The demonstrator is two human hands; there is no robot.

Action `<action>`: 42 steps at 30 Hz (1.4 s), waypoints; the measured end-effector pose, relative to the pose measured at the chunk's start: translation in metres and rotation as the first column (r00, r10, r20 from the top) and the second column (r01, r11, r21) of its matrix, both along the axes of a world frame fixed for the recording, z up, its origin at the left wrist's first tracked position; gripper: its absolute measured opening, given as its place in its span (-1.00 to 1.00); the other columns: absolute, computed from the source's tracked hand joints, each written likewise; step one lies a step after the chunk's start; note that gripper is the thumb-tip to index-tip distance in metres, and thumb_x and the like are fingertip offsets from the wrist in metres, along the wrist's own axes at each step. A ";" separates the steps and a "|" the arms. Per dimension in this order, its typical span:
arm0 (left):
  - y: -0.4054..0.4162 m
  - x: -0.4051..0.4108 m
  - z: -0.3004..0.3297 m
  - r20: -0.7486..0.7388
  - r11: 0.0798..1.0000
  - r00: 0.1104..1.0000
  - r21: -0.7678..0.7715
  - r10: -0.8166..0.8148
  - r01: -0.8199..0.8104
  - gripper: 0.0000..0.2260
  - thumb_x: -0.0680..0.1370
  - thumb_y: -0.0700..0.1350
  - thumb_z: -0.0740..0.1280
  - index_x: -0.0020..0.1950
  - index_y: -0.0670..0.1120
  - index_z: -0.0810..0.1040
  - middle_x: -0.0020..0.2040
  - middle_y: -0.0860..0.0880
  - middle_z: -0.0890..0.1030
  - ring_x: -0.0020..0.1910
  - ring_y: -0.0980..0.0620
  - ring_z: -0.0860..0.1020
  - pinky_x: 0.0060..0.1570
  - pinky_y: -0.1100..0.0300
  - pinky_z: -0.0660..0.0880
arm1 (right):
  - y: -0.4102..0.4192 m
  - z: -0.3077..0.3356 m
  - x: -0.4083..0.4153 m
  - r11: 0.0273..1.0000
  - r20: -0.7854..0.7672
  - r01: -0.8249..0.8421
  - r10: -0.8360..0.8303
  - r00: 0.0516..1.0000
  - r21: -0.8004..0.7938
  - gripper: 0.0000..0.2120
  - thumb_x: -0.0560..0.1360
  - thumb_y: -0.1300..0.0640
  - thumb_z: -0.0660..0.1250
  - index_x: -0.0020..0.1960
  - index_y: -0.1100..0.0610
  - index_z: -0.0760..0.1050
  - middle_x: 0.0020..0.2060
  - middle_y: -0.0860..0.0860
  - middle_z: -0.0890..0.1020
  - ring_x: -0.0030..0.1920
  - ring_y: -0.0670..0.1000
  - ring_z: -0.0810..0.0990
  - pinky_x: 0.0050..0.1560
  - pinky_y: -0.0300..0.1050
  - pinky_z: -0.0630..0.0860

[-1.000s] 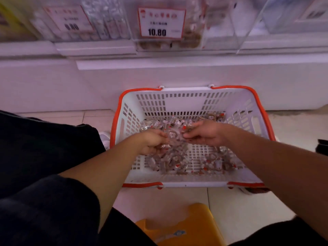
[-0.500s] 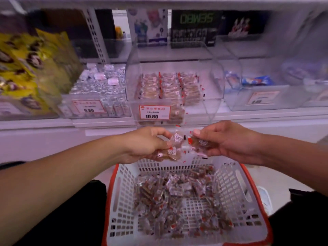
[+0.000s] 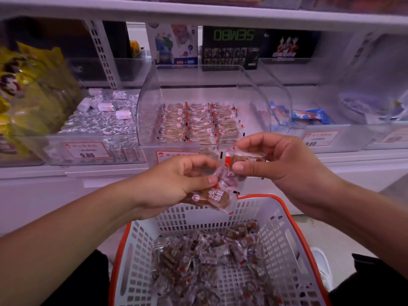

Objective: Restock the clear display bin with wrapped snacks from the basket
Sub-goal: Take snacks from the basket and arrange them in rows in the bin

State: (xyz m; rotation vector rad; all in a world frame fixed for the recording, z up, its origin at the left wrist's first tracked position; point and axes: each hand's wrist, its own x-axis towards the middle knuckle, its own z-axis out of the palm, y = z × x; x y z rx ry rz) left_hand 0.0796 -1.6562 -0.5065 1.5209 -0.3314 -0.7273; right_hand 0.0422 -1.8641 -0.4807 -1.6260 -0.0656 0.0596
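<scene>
The small brown snacks in clear, red-edged wrappers [image 3: 215, 198] sit bunched between the two hands, held in the air above the far rim of the white slotted plastic basket with the orange rim [image 3: 284, 237] and just in front of the clear plastic display bin [image 3: 152, 102] on the shelf. The left hand [image 3: 176, 184] has its grip pinched on the wrappers, thumb on top and fingers curled under, with one flat oval piece hanging below it; the right hand [image 3: 280, 160] pinches another packet between thumb and forefinger, its long side lying roughly left to right. How many pieces each hand carries is hard to count, since the film overlaps and blurs. The bin lies straight ahead and above the grips, its open mouth facing the person, and it already holds three neat rows of the same packets stacked flat. The right hand is higher and seems nearer the opening, so it looks placed to reach in first. Many more wrapped pieces lie loose in the basket below.
</scene>
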 end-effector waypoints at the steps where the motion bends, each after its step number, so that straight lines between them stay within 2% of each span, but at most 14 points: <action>1: 0.000 0.000 0.002 0.016 1.000 1.000 0.006 -0.010 0.010 -0.78 0.57 -0.29 0.32 0.20 -0.18 0.57 0.03 -0.18 0.67 -0.10 0.01 0.63 -0.18 0.27 0.57 | -0.001 0.001 0.000 1.000 -0.017 -0.025 0.025 1.000 0.003 -0.61 0.16 0.20 0.56 -0.03 0.16 0.60 -0.19 0.17 0.71 -0.26 0.04 0.65 -0.12 -0.18 0.59; 7: 0.001 -0.001 0.004 0.046 0.997 0.998 -0.052 -0.053 0.056 -0.76 0.49 -0.23 0.38 0.16 -0.17 0.60 -0.01 -0.18 0.68 -0.15 0.09 0.62 -0.25 0.32 0.53 | -0.011 0.010 0.000 0.988 -0.084 -0.153 0.150 0.985 -0.027 -0.65 0.27 0.17 0.53 0.00 0.14 0.50 -0.12 0.25 0.70 -0.22 0.07 0.68 -0.21 -0.16 0.61; 9: 0.002 -0.002 0.006 0.045 0.997 0.999 -0.072 -0.002 0.006 -0.78 0.44 -0.18 0.41 0.07 -0.11 0.64 -0.05 -0.15 0.71 -0.18 0.12 0.64 -0.29 0.34 0.52 | -0.021 0.017 0.004 0.993 -0.084 -0.100 0.105 0.991 0.063 -0.66 0.31 0.18 0.50 0.04 0.16 0.53 -0.11 0.23 0.70 -0.20 0.04 0.69 -0.20 -0.21 0.61; 11: 0.002 -0.002 0.007 0.218 0.995 0.971 -0.034 0.102 -0.097 -0.84 0.42 -0.15 0.44 -0.01 -0.09 0.65 -0.11 -0.11 0.72 -0.20 0.10 0.64 -0.30 0.33 0.53 | -0.032 0.024 0.010 0.972 -0.104 -0.048 0.073 0.992 0.230 -0.73 0.35 0.15 0.47 0.04 0.15 0.60 -0.06 0.15 0.70 -0.08 0.03 0.69 -0.04 -0.17 0.63; 14: 0.001 0.002 0.007 0.722 0.912 0.609 -0.075 0.328 -0.403 -0.93 0.49 -0.19 0.45 -0.07 -0.04 0.64 -0.22 0.06 0.67 -0.24 0.11 0.63 -0.25 0.25 0.56 | -0.031 0.023 0.012 0.927 -0.157 0.000 0.063 0.986 0.375 -0.85 0.43 0.12 0.38 -0.07 0.13 0.69 -0.12 0.02 0.70 -0.13 -0.09 0.67 -0.11 -0.25 0.62; 16: -0.003 0.006 0.010 0.767 0.836 0.450 -0.198 0.458 -0.513 -0.95 0.53 -0.19 0.43 -0.05 -0.05 0.62 -0.20 0.08 0.65 -0.22 0.10 0.63 -0.20 0.24 0.57 | -0.020 0.013 0.009 0.911 -0.166 -0.005 0.081 0.983 0.413 -0.84 0.44 0.14 0.36 -0.12 0.15 0.71 -0.17 0.03 0.70 -0.20 -0.12 0.67 -0.18 -0.28 0.61; 19: -0.018 0.005 0.012 0.577 0.778 0.551 -0.272 0.603 -0.567 -0.95 0.54 -0.21 0.43 -0.07 -0.07 0.61 -0.25 0.08 0.63 -0.28 0.17 0.59 -0.27 0.36 0.50 | 0.000 0.000 0.004 0.915 -0.117 0.018 0.032 0.993 0.403 -0.72 0.37 0.14 0.42 0.04 0.24 0.65 -0.09 0.11 0.71 -0.14 -0.08 0.67 -0.10 -0.25 0.62; 22: -0.030 0.001 0.011 0.150 0.752 0.750 -0.304 0.644 -0.585 -0.95 0.53 -0.20 0.41 -0.04 -0.09 0.64 -0.20 0.01 0.67 -0.19 0.09 0.60 -0.24 0.27 0.56 | 0.007 -0.001 0.005 0.924 -0.037 0.081 -0.072 0.997 0.374 -0.54 0.31 0.13 0.47 0.18 0.26 0.58 -0.03 0.13 0.71 -0.10 -0.05 0.67 -0.02 -0.22 0.61; 26: -0.033 -0.003 0.017 -0.385 0.793 0.854 -0.363 0.350 -0.489 -0.62 0.41 -0.08 0.34 0.18 -0.21 0.62 0.08 -0.17 0.68 0.03 -0.13 0.62 0.14 -0.01 0.54 | 0.004 0.002 0.007 0.915 0.015 0.083 -0.097 0.995 0.395 -0.55 0.29 0.18 0.48 0.17 0.24 0.58 -0.02 0.16 0.71 -0.09 -0.01 0.68 -0.03 -0.23 0.60; 29: -0.031 -0.010 0.021 -0.437 0.859 0.886 -0.383 0.155 -0.339 -0.62 0.54 -0.03 0.22 0.23 -0.21 0.59 0.05 -0.12 0.67 -0.13 0.01 0.63 -0.04 0.06 0.58 | 0.003 0.001 0.007 0.921 0.063 0.045 -0.075 0.995 0.386 -0.55 0.25 0.16 0.52 0.13 0.20 0.60 0.00 0.18 0.70 -0.05 0.02 0.69 -0.01 -0.23 0.59; 32: -0.024 -0.012 0.023 -0.433 0.912 0.901 -0.364 0.013 -0.189 -0.58 0.62 0.07 0.14 0.33 -0.13 0.56 0.21 -0.18 0.62 0.03 -0.13 0.62 0.09 -0.13 0.60 | 0.001 0.000 0.009 0.960 0.093 0.003 -0.030 0.995 0.280 -0.55 0.28 0.14 0.52 0.16 0.16 0.60 0.01 0.17 0.70 -0.04 0.04 0.69 -0.02 -0.24 0.58; 35: -0.016 -0.006 0.027 -0.425 0.928 0.901 -0.365 -0.093 -0.076 -0.55 0.53 0.04 0.18 0.31 -0.16 0.56 0.28 -0.32 0.55 0.12 -0.27 0.61 0.08 -0.04 0.61 | -0.007 0.005 0.013 0.981 0.080 -0.085 0.072 0.994 0.173 -0.56 0.30 0.18 0.50 0.18 0.14 0.60 0.03 0.16 0.70 -0.03 0.03 0.69 -0.04 -0.24 0.58; 39: -0.010 0.000 0.021 -0.443 0.945 0.887 -0.327 -0.134 -0.021 -0.60 0.59 -0.11 0.10 0.26 -0.24 0.59 0.17 -0.37 0.60 0.00 -0.24 0.67 -0.08 0.08 0.66 | -0.020 0.014 0.017 0.975 0.063 -0.194 0.202 0.977 -0.105 -0.50 0.21 0.25 0.56 0.15 0.08 0.62 -0.02 0.10 0.71 -0.05 0.03 0.71 -0.05 -0.23 0.60; 42: -0.011 0.003 0.019 -0.423 0.958 0.900 -0.285 -0.104 -0.023 -0.62 0.61 -0.09 0.10 0.28 -0.18 0.59 0.20 -0.33 0.61 0.06 -0.27 0.65 0.00 0.03 0.65 | -0.023 0.016 0.017 0.941 0.084 -0.196 0.226 0.970 -0.276 -0.41 0.12 0.26 0.60 0.14 0.04 0.59 -0.07 0.04 0.72 -0.12 0.02 0.73 -0.09 -0.19 0.63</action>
